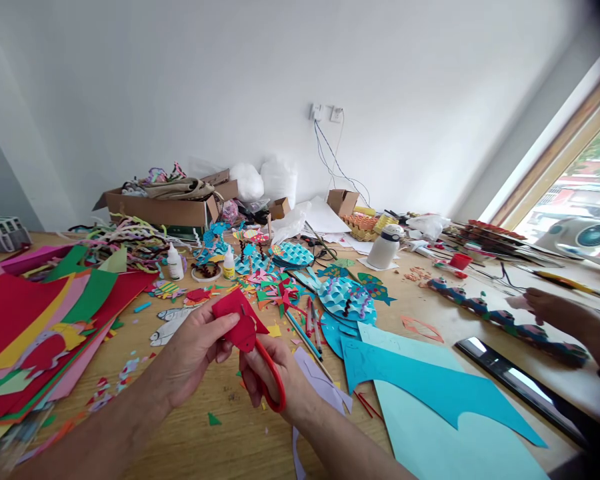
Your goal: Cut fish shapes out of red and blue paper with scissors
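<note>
Ideally, turn the red paper (246,325) pinched in the left hand (195,350), not the scissors (279,389) gripped in the right hand (293,387).

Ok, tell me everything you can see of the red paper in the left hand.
The red paper looks like thin, plain-coloured card, angular, with dark lines on its lower part. The left hand pinches its lower left, thumb on top, holding it tilted above the table. The red scissors in the right hand are at its lower edge; their blades are hard to make out.
</note>
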{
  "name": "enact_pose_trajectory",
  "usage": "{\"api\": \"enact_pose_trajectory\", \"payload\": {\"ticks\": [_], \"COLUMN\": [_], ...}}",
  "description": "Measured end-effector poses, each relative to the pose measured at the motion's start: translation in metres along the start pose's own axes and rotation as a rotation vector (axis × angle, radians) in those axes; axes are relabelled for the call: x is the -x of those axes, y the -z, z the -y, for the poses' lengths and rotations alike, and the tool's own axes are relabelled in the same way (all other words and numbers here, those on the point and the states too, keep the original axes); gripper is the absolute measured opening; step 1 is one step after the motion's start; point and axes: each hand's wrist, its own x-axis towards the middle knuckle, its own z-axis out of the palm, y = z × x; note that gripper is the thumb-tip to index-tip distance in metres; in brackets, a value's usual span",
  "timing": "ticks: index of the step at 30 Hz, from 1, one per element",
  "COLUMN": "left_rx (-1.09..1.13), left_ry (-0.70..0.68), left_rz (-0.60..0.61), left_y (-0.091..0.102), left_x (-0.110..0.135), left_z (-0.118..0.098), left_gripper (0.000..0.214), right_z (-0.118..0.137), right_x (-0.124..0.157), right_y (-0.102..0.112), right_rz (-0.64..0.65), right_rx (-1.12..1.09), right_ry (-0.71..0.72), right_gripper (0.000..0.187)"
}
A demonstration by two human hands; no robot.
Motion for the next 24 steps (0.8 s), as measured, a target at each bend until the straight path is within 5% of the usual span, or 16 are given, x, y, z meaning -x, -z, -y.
{"api": "enact_pose_trajectory", "payload": {"ticks": [24], "left_rx": [0.035], "left_ry": [-0.006], "left_rz": [0.036], "left_y": [-0.0005], "left_x": [0.0011], "left_z": [0.0014], "left_gripper": [0.017], "right_z": [0.0042], "right_x": [0.0009], "right_y": [-0.0037], "right_rz": [-0.038], "right_rx": [-0.018], "right_ry": [0.051], "right_gripper": [0.054]}}
